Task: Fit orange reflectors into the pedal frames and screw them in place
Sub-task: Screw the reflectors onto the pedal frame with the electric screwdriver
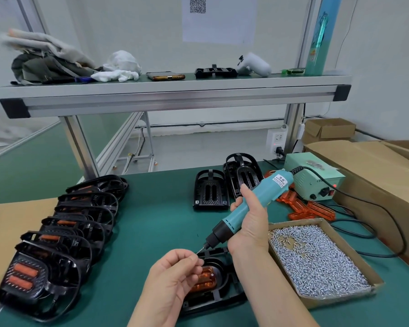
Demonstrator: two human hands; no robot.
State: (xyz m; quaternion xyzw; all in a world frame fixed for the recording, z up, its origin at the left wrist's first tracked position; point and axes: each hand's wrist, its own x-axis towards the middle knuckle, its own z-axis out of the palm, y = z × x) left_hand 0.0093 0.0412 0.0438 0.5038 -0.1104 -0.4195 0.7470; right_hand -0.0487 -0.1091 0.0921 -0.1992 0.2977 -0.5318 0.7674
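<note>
1. The right hand [250,220], right of centre, grips a teal electric screwdriver [255,201] with its bit angled down-left.
2. The left hand [172,277], bottom centre, pinches a small item [198,253] at the bit tip; it is too small to identify.
3. Under the hands, a black pedal frame [219,297] holds an orange reflector [204,279].
4. A cardboard tray of screws [316,260] sits lower right, with loose reflectors [309,208] above it.

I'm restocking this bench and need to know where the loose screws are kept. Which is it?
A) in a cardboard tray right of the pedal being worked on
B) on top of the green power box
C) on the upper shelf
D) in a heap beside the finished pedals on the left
A: the silver screws fill the cardboard tray lying just right of the pedal frame under the hands.
</note>
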